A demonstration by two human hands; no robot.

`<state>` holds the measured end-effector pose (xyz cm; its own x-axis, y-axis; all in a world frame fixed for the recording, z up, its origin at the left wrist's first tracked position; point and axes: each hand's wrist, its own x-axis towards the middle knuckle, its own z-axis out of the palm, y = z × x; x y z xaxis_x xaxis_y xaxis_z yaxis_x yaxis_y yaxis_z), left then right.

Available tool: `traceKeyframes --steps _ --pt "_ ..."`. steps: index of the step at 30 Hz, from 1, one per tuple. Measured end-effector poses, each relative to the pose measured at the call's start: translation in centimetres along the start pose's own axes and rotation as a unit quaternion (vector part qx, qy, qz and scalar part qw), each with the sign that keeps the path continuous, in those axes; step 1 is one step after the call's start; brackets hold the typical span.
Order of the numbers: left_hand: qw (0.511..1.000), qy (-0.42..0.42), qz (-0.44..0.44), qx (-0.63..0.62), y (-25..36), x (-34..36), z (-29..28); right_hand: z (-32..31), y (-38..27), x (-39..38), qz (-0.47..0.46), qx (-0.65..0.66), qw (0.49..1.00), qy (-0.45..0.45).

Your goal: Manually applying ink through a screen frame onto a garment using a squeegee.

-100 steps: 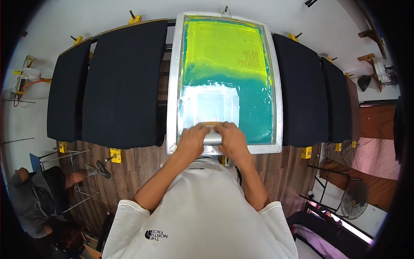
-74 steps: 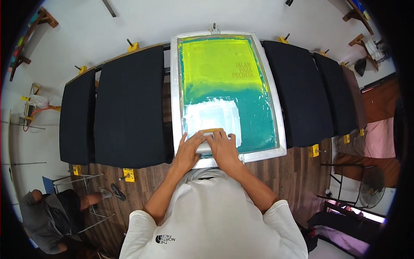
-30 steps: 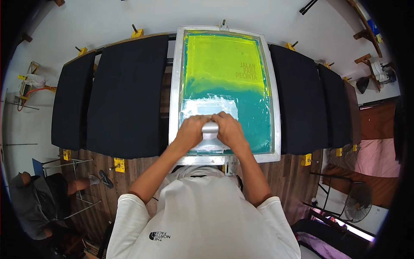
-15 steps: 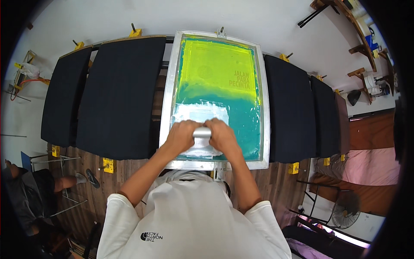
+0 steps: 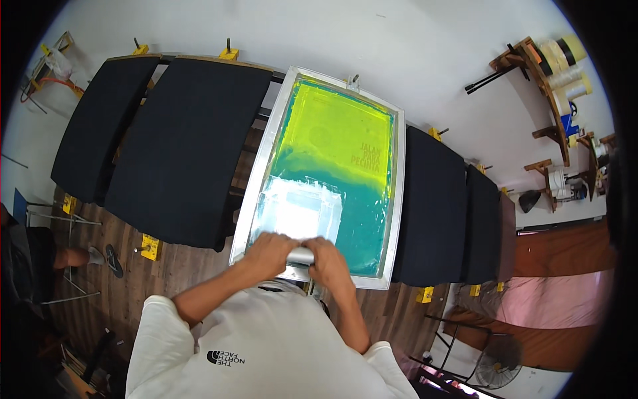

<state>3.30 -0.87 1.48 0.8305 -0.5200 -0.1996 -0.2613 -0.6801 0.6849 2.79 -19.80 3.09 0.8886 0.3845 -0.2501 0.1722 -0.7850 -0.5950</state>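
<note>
A metal-framed printing screen (image 5: 240, 229) lies in front of me, its mesh yellow-green in the far part and teal in the near part. White ink (image 5: 299, 211) covers the near left of the mesh. At the near end of this patch, both my hands grip a silver squeegee (image 5: 301, 255). My left hand (image 5: 269, 256) is closed round its left side and my right hand (image 5: 330, 265) round its right side. The squeegee's lower edge is hidden by my hands and its own body.
Boards covered in black cloth (image 5: 186, 153) stand in a row on both sides of the screen, with yellow clamps (image 5: 151, 247) at their ends. Shelves (image 5: 551, 93) hang on the right wall. A standing fan (image 5: 498, 362) is at lower right. Another person's leg (image 5: 72, 257) shows at left.
My hands have drawn the squeegee toward me, to the near end of the screen. More of the white ink now shows beyond them. The whole view has tilted.
</note>
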Motion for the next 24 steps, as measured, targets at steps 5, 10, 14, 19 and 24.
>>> traceKeyframes --steps 5,10,14,19,24 --pt "0.99 0.128 0.038 0.032 -4.1 7.3 -1.8 -2.1 3.0 8.4 -0.049 -0.091 0.994 0.04" --pt "0.999 0.046 0.003 0.013 -4.9 9.8 -2.7 -2.2 4.0 10.9 -0.025 -0.101 0.994 0.013" --pt "0.996 0.077 0.014 0.037 -4.4 8.4 -1.3 -1.1 3.9 9.5 -0.023 -0.085 0.995 0.054" --pt "0.99 0.138 0.012 0.009 -3.0 5.4 -0.1 0.5 3.2 7.1 -0.028 -0.065 0.994 0.086" --pt "0.989 0.145 0.029 -0.002 -3.2 2.1 1.8 2.1 1.7 3.8 -0.017 -0.063 0.995 0.078"
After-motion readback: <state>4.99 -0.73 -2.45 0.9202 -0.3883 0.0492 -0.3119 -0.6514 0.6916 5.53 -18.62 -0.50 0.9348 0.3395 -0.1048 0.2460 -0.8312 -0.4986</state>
